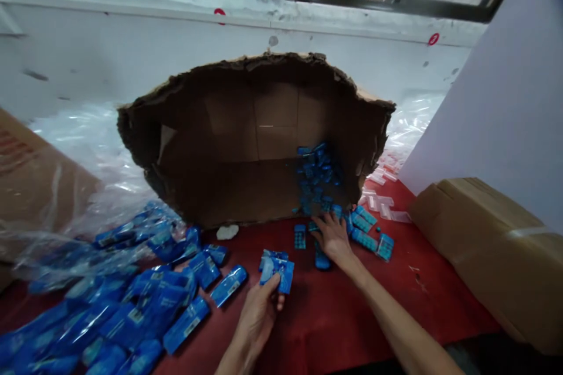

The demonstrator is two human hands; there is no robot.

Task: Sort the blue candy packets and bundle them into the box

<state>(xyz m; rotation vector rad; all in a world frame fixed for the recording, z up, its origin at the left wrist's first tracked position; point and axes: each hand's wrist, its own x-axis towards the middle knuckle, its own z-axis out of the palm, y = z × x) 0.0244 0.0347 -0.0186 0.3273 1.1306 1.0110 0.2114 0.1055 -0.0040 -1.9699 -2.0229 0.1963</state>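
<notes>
My left hand (259, 313) is closed on a few flat blue printed packets (281, 274), thumb on top. My right hand (335, 237) reaches to the mouth of a torn-open cardboard box (229, 193), fingers spread over small blue pieces at its edge. Whether it touches them I cannot tell. Beside it lie a small blue blister-like pack (299, 237) and, under the wrist, a blue piece (322, 259). To its right are several teal packs with rounded bumps (364, 240). More small blue pieces (319, 170) lie in a heap inside the box.
Many blue printed packets (132, 316) spread across the red tabletop (334, 322) at left, some under clear plastic film (109, 158). Clear-pinkish strips (382, 202) lie behind at right. A closed cardboard box (479, 246) stands at right, another carton (39, 181) at left.
</notes>
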